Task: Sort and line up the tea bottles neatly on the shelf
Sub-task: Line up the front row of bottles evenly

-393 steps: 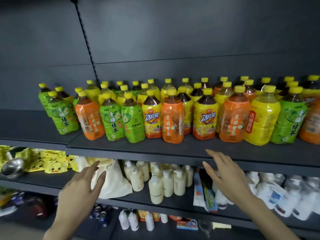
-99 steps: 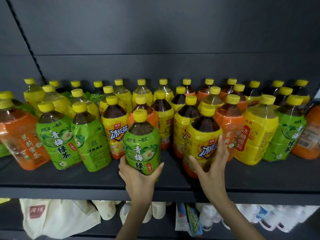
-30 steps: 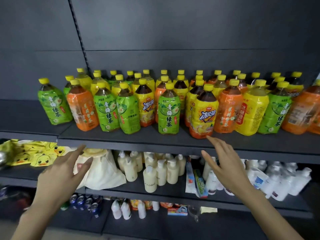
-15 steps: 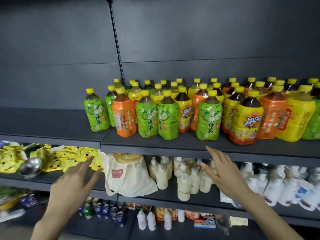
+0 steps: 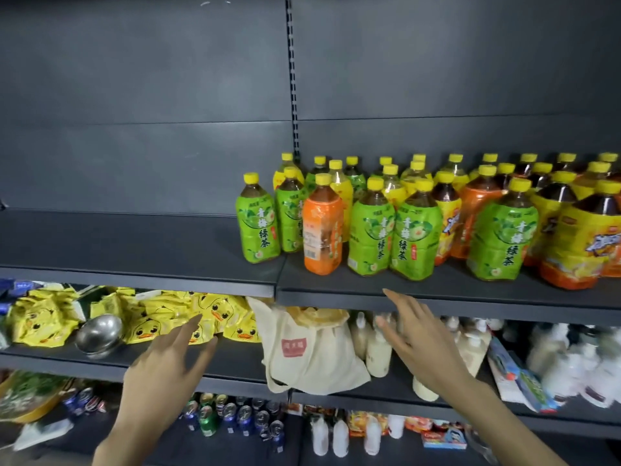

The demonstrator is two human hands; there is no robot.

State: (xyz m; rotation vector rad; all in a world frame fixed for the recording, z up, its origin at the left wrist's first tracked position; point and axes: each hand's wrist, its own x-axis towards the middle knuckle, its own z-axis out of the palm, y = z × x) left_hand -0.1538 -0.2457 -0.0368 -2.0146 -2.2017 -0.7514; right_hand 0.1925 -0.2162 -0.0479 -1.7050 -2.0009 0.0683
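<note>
We count five green-label tea bottles (image 5: 257,227) up front, at least two orange-label bottles (image 5: 322,230), and one cloth tote bag (image 5: 312,358). Yellow-label bottles (image 5: 584,237) overlap too much, so we can't count them.

the left hand (image 5: 168,361) and the right hand (image 5: 425,344) are bare. behind each hand the wrist is bare too, and the left forearm (image 5: 117,442) and right forearm (image 5: 504,428) are uncovered down to the view's lower edge. the fingers (image 5: 398,302) are slim.
</note>
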